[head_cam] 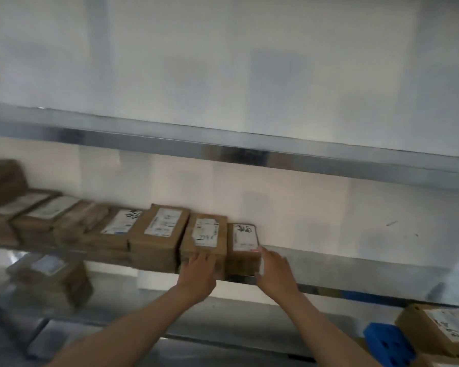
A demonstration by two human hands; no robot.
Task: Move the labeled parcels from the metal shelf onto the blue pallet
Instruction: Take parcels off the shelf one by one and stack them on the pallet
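A row of brown cardboard parcels with white labels lies along the middle level of the metal shelf [342, 263]. My left hand [199, 271] rests with spread fingers on the front of the second parcel from the right [206, 234]. My right hand [274, 268] is open at the right front corner of the rightmost parcel [243, 241], touching or nearly touching it. Neither hand has a parcel lifted. The blue pallet [387, 343] shows at the bottom right, with a labeled parcel [443, 329] on it.
The shelf's upper steel rail [223, 144] crosses the view above the row. A blurred stack of parcels [51, 279] sits on the lower level at left. To the right of the row the shelf surface is bare. A white wall stands behind.
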